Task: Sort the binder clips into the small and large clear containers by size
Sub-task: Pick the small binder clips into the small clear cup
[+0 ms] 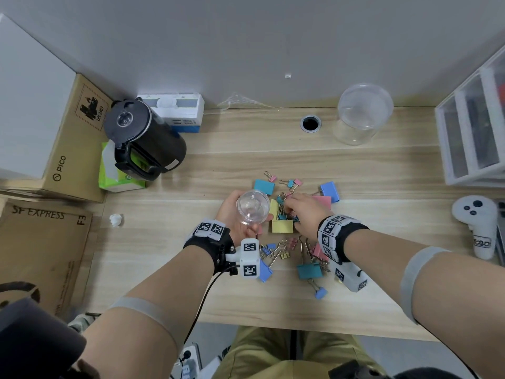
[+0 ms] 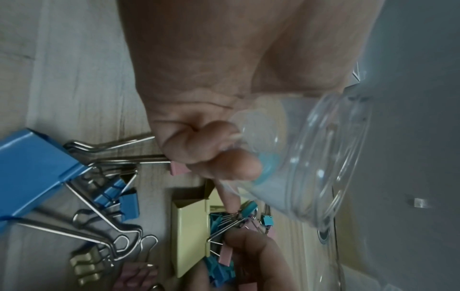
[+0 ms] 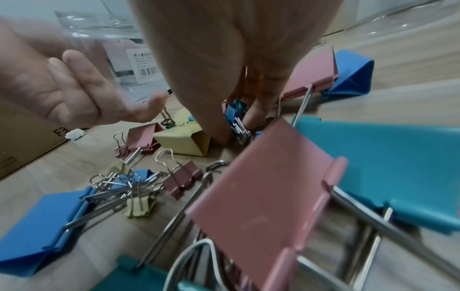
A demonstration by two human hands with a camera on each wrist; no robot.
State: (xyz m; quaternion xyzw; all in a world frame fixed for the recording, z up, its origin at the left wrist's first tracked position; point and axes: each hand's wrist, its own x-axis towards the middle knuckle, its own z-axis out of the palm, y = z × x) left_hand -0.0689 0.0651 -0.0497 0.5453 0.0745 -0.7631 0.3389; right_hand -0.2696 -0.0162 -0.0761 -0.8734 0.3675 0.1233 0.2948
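From my remote seat, the near edge of the wooden counter point(image 1: 300, 318) ran just above the person's lap, with a bare strip of wood between that edge and the clips. Both forearms reached in over it. The binder clips point(image 1: 284, 228) lay scattered mid-counter, large and small mixed: a teal large clip point(image 1: 308, 270) and a small blue one point(image 1: 320, 292) nearest, a large yellow clip point(image 1: 282, 227) in the middle, pink and blue ones beyond.

The left hand point(image 1: 235, 212) held the small clear container point(image 1: 252, 207) just above the left side of the pile, fingers curled around its base, its mouth tipped up toward the head camera. I saw no clips inside it. The right hand point(image 1: 303, 212) was down among the clips beside the yellow one, fingertips point(image 3: 219, 135) pressed into a cluster of small blue and teal clips point(image 3: 236, 118). Whether they actually pinched one I could not tell.

To the left, open wood held only a small white scrap point(image 1: 115, 220). Past that stood cardboard boxes point(image 1: 54, 228), a green tissue pack point(image 1: 114, 176) and a black kettle point(image 1: 139, 138), crowding the left side. On the right, a white controller point(image 1: 476, 225) lay near the edge, with clear plastic drawers point(image 1: 472, 132) behind it.

Farther back, the counter was open up to a round cable hole point(image 1: 310, 123). The large clear container point(image 1: 360, 113) stood near the wall, well apart from the pile, and looked empty. A white and blue box point(image 1: 180, 110) sat against the wall behind the kettle.
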